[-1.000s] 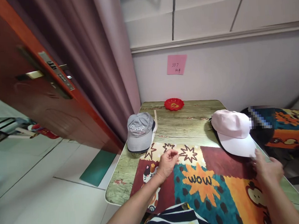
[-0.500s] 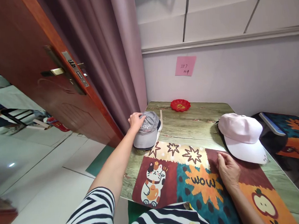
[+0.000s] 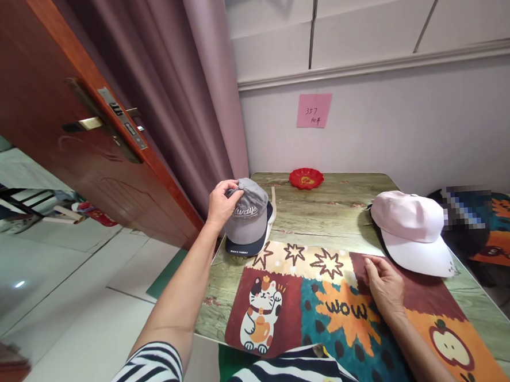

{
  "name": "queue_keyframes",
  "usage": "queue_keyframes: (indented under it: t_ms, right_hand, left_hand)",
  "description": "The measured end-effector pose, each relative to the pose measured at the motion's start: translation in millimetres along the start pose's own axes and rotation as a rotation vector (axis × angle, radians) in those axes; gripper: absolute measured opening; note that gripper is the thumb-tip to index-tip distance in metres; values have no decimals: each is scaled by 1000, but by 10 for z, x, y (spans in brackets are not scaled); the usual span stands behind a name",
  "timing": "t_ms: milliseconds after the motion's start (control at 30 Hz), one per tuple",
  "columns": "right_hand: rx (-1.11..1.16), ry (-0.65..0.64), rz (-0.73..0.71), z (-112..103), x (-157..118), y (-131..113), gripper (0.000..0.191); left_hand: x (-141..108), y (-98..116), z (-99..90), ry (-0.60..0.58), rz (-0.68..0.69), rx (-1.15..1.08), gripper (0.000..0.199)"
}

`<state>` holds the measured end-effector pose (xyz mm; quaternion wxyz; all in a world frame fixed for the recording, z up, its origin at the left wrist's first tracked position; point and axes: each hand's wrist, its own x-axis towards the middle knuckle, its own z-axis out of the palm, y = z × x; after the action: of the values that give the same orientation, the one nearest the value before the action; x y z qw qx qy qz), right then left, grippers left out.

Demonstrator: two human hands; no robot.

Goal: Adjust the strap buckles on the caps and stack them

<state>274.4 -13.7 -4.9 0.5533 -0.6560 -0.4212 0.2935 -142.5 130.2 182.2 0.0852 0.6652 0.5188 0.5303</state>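
My left hand grips the top of a grey baseball cap with white lettering on its front. This cap is raised a little and tilted over a dark navy cap, whose brim with small white text sticks out below it. A pale edge, perhaps of another cap, shows at their right side. On the printed mat, my right hand rests with its fingers loosely bent and nothing seen in them. Just right of that hand sits a pale pink-white cap, with a dark one partly hidden under it.
A red scalloped dish stands at the back of the wood-pattern table. Behind it, a pink note is stuck to the wall. A curtain and an open brown door border the table's left. Dark covered furniture stands at right.
My left hand has closed on the grey cap's crown and lifted it slightly, so more of the navy brim shows. My right hand has stayed nearly in place.
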Motion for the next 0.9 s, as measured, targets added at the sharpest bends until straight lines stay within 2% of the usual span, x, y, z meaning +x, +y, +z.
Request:
queue_keyframes:
  t_ms: [133, 233, 300, 367, 433, 500, 567, 633, 700, 733, 800, 833, 900]
  right_hand:
    - [179, -226, -2, 209, 30, -462, 52]
    - [235, -373, -48, 390, 128, -929, 49]
    - [281, -450, -64, 494, 223, -1220, 52]
    - [352, -535, 72, 565, 323, -1458, 60]
    - [397, -677, 269, 585, 404, -1637, 67]
    - [474, -817, 380, 554, 446, -1769, 52]
    - [587, -868, 391, 490, 446, -1862, 32]
    - [693, -851, 379, 426, 422, -1912, 34]
    - [752, -845, 378, 390, 400, -1916, 33]
    - [765, -846, 369, 388, 397, -1902, 32]
    - [777, -828, 340, 415, 412, -1854, 31]
    - [781, -804, 329, 439, 433, -1828, 30]
    - [781, -737, 311, 491, 502, -1790, 30]
  left_hand:
    - [-23, 598, -63, -91, 93, -79, 13]
    - [-91, 995, -10, -182, 119, -154, 12]
    - [-175, 1186, 62, -245, 102, -229, 13]
    - [-286, 1318, 147, -311, 65, -321, 14]
    - [-407, 1391, 230, -379, 21, -431, 16]
    - [-512, 1402, 309, -475, -14, -540, 17]
    - [-585, 1337, 398, -580, -48, -639, 20]
    - [-628, 1198, 517, -578, -130, -740, 27]
    - [-664, 1012, 671, -506, -313, -811, 42]
    - [-687, 918, 756, -520, -436, -826, 51]
    - [-744, 767, 928, -740, -665, -889, 72]
    - [-773, 720, 1008, -861, -737, -930, 78]
    - [-806, 693, 1147, -1005, -776, -1001, 74]
